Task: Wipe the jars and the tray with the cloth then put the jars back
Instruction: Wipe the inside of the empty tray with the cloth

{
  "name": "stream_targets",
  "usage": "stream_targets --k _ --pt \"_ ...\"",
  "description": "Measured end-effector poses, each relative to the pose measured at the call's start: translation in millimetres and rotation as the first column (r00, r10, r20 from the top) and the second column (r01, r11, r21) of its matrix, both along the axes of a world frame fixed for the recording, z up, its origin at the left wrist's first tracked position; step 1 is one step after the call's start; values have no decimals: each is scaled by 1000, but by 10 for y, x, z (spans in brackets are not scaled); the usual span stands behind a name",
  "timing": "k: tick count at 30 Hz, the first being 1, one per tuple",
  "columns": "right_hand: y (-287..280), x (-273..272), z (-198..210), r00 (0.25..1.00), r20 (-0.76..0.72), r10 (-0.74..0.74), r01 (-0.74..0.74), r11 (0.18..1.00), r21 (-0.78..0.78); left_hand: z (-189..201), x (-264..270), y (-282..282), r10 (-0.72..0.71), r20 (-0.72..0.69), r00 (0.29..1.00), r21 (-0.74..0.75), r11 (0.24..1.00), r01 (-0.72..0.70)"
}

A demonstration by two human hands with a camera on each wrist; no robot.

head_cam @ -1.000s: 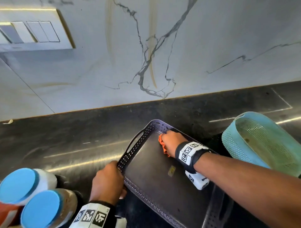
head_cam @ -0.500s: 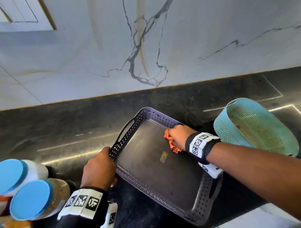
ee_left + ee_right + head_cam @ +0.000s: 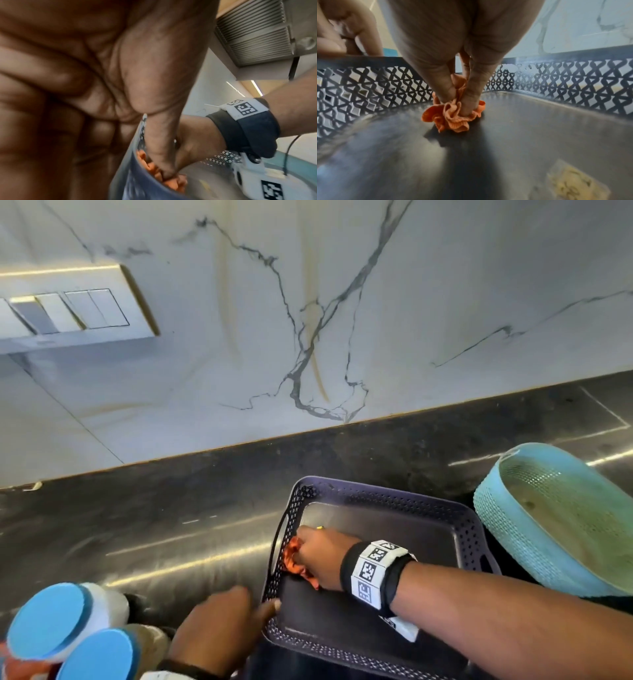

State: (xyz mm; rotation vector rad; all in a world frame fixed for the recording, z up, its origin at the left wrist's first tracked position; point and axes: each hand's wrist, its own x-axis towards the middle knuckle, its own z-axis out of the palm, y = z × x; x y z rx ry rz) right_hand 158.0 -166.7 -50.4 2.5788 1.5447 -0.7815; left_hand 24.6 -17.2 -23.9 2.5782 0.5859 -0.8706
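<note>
A dark purple tray (image 3: 383, 497) with perforated walls lies on the black counter. My right hand (image 3: 318, 556) pinches a bunched orange cloth (image 3: 294, 559) and presses it on the tray floor, close to the tray's left wall. In the right wrist view the fingertips (image 3: 447, 93) dig into the cloth (image 3: 453, 119). My left hand (image 3: 222, 631) grips the tray's near left rim, thumb (image 3: 163, 155) inside the wall and fingers curled outside. Two jars with blue lids (image 3: 48, 618) (image 3: 99, 655) stand off the tray at the bottom left.
A teal perforated basket (image 3: 555, 515) lies just right of the tray. A marble wall (image 3: 308, 320) rises behind the counter with a switch plate (image 3: 78, 309) at the left. A yellowish sticker (image 3: 573, 181) sits on the tray floor.
My right hand has slid the cloth from the tray's far right side across to its left wall. The left hand stays on the tray's left rim. The tray has turned on the counter.
</note>
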Motion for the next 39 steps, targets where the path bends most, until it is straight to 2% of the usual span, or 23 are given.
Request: stream_targets --k 2,4,7,10,15,18,21,24,27,29,31,34,37,39 --pt "60 39 78 999 -1 -49 49 999 13 20 209 -8 -41 141 989 98 995 28" --pt "115 74 143 992 5 -129 129 991 30 8 418 -46 -173 235 956 170 976 135" --pt "160 157 173 986 10 -168 168 986 14 -28 587 -31 -282 207 937 238 943 232" --pt "220 260 176 983 7 -185 185 982 35 -44 600 18 -270 209 940 241 946 219" --pt "277 534 80 973 129 -193 195 981 -1 -74 539 4 -220 265 939 190 967 173" --pt "164 682 5 953 138 -271 273 962 2 -77 501 -35 -190 257 947 183 972 145" --pt "-116 710 -2 934 161 -319 334 940 -73 -78 466 -55 -142 263 954 176 980 97" --pt "-576 706 57 885 226 -407 447 879 -166 -84 435 -59 -119 292 949 144 986 79" --pt "-1019 725 71 802 256 -539 592 774 -224 -66 408 -77 -108 334 936 94 992 81" --pt "-1129 713 80 736 258 -626 676 703 -221 -34 403 -83 -119 331 936 80 992 98" --pt "-1044 670 82 696 250 -673 717 666 -205 -7 414 -79 -133 316 939 63 991 119" --pt "-604 570 59 727 178 -663 685 720 -113 35 431 -74 -135 286 949 36 991 130" --pt "-52 431 -20 847 82 -525 524 851 34 47 417 -92 -115 283 952 5 993 118" --pt "182 412 -26 917 51 -396 392 917 75 61 396 -105 -98 287 953 -13 994 106"
